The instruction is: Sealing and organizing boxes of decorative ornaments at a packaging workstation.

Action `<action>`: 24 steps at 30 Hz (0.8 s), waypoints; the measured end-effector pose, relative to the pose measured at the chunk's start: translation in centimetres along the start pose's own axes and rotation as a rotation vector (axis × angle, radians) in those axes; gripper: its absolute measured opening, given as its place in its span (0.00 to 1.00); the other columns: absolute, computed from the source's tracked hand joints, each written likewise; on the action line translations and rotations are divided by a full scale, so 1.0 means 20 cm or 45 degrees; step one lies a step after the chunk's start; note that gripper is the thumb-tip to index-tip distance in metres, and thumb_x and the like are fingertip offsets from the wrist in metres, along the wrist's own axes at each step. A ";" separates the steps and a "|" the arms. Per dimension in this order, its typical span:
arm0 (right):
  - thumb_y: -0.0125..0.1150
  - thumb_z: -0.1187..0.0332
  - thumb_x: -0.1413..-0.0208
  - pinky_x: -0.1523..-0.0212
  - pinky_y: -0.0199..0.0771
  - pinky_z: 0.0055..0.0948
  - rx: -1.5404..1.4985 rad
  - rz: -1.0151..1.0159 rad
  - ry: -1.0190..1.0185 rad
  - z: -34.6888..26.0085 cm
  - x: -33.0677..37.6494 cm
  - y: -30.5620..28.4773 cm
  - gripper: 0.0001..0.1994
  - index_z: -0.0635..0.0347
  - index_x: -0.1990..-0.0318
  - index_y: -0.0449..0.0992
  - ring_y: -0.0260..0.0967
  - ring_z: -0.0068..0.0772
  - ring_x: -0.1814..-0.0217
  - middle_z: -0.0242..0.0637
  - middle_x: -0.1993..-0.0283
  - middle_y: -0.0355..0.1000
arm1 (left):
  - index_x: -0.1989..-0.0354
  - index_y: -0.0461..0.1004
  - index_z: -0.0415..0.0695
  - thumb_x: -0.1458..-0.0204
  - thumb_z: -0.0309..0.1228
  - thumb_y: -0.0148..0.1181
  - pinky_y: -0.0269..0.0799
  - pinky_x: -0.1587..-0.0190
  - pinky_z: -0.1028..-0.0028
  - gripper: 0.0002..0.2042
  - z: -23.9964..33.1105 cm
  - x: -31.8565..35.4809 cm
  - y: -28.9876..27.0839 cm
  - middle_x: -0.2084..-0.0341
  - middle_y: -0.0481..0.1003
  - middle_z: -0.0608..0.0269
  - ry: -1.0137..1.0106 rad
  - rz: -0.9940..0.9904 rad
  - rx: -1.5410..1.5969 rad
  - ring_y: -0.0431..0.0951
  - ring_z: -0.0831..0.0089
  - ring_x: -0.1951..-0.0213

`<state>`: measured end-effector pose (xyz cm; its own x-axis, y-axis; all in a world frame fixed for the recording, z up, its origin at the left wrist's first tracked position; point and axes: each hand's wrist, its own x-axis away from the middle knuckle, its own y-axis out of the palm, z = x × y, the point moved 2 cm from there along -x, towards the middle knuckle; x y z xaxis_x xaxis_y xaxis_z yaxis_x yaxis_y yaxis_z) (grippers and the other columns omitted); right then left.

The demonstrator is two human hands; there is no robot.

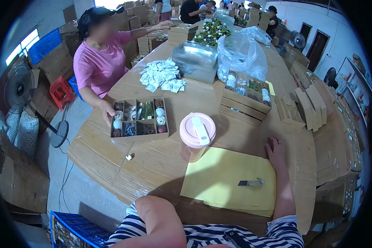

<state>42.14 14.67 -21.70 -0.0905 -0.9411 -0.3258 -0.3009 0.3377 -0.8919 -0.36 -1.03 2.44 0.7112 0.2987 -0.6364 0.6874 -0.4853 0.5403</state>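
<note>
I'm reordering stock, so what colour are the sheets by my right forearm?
The sheets are pale yellow, showing best in the head view.

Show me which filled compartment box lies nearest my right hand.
The right filled box, beside the clear plastic bag; the other filled box, farther left, has a co-worker's hand at its edge.

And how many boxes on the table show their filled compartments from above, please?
2: the near box touched by the co-worker's hand, and the top box of the stack in front of the clear bag. More may be hidden lower in that stack.
</note>
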 end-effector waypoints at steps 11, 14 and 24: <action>0.57 0.66 0.37 0.37 0.63 0.43 -0.035 0.014 -0.133 -0.02 -0.03 -0.02 0.14 0.60 0.47 0.75 0.64 0.51 0.38 0.47 0.43 0.70 | 0.59 0.71 0.40 0.42 0.21 0.54 0.67 0.58 0.74 0.05 0.00 -0.19 -0.16 0.63 0.72 0.63 0.255 0.157 0.184 0.71 0.70 0.58; 0.54 0.67 0.35 0.38 0.64 0.42 -0.066 0.026 -0.124 0.17 -0.07 -0.11 0.12 0.62 0.48 0.74 0.64 0.49 0.38 0.46 0.43 0.70 | 0.59 0.71 0.39 0.42 0.20 0.54 0.67 0.59 0.74 0.05 -0.07 -0.26 -0.19 0.64 0.73 0.62 0.448 0.289 0.545 0.72 0.70 0.59; 0.57 0.63 0.41 0.42 0.67 0.45 -0.249 0.195 -1.090 -1.61 0.14 -0.55 0.15 0.58 0.49 0.78 0.69 0.47 0.43 0.43 0.47 0.74 | 0.55 0.71 0.43 0.41 0.25 0.56 0.67 0.60 0.75 0.07 0.13 -0.39 -0.39 0.65 0.74 0.62 0.369 0.399 -0.038 0.73 0.71 0.61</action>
<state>14.65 7.84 -2.75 0.5737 -0.5238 -0.6297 -0.5077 0.3758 -0.7752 -11.65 -1.70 1.75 0.8956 0.3609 -0.2602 0.4322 -0.5669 0.7013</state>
